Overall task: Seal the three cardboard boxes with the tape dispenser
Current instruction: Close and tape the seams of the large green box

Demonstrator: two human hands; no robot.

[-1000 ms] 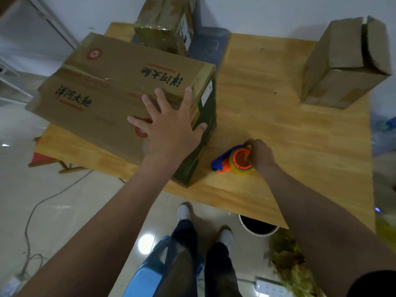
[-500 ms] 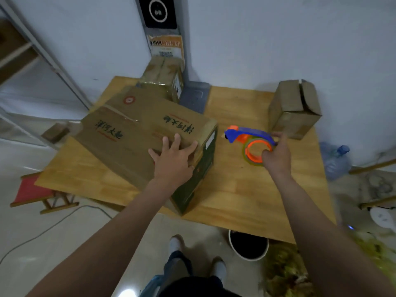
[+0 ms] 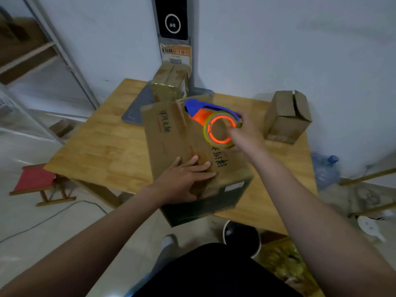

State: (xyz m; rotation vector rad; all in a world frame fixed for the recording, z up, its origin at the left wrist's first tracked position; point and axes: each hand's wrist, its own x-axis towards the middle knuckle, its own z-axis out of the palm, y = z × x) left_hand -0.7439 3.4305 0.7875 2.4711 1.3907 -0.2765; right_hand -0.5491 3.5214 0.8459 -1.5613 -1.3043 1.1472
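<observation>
Head view: tape dispenser (image 3: pixel 216 123) gripped in right hand (image 3: pixel 246 136), above large box (image 3: pixel 171 133).

Inspection of markings. On your large brown cardboard box (image 3: pixel 169 142), each top flap carries a line of dark brush-style Chinese characters. The left line (image 3: pixel 164 121) appears to read 洋河大曲. The right line (image 3: pixel 220 157) is turned the other way and is too blurred to confirm. The white label (image 3: pixel 233 186) on the box's dark green side is illegible. Ahead of you, the orange-and-white paper notice (image 3: pixel 176 54) begins 身份码, and the rest is unreadable. The black wall panel (image 3: pixel 172 9) above it shows a white ring emblem (image 3: pixel 172 24).
</observation>
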